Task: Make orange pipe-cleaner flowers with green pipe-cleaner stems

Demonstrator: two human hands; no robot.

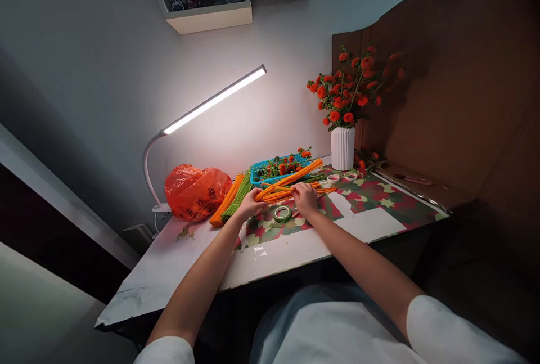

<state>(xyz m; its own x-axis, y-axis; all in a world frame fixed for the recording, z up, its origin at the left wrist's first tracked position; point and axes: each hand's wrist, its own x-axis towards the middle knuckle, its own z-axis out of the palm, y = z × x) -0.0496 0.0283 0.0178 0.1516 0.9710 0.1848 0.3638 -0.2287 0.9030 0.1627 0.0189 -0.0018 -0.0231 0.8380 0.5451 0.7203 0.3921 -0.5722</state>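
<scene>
Orange fuzzy stems lie in a loose bundle in the middle of the table. My left hand is closed at the left end of these stems, its fingertips pinching there. Over their right part, my right hand is closed with bent fingers around an orange stem. A roll of green tape lies just in front of the stems, between my hands. Beyond them stands a blue basket with small orange flowers on green stems. Bundles of green stems and orange stems lie left of my left hand.
An orange plastic bag sits at the left, beside a lit lamp. At the back right stands a white vase of orange flowers, with tape rolls before it. A cardboard panel borders the right side.
</scene>
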